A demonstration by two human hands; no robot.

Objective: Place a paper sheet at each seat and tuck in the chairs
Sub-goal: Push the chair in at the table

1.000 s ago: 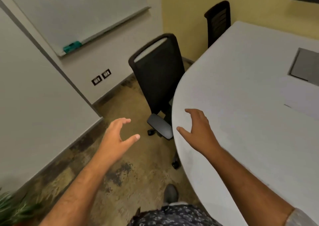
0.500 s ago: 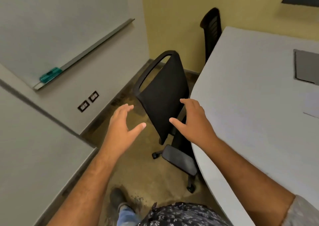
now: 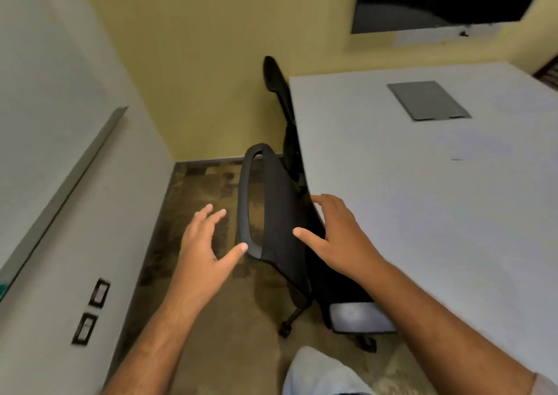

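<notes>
A black office chair [image 3: 273, 213] stands at the curved edge of the white table [image 3: 422, 213], its backrest toward me and its seat partly under the tabletop. My left hand [image 3: 205, 246] is open just left of the backrest, the thumb tip at the frame's lower corner. My right hand [image 3: 335, 237] is open at the backrest's right side, over the table edge, thumb pointing at the mesh. Neither hand grips the chair. A faint white paper sheet [image 3: 480, 144] lies on the table farther right.
A second black chair [image 3: 277, 93] sits tucked at the table's far end by the yellow wall. A grey cable hatch [image 3: 428, 100] is set in the tabletop. The white wall with whiteboard tray [image 3: 60, 189] and sockets [image 3: 92, 310] runs close on the left.
I have stepped closer and turned right; the chair's backrest now sits between my two hands, which have both reached forward to its sides.
</notes>
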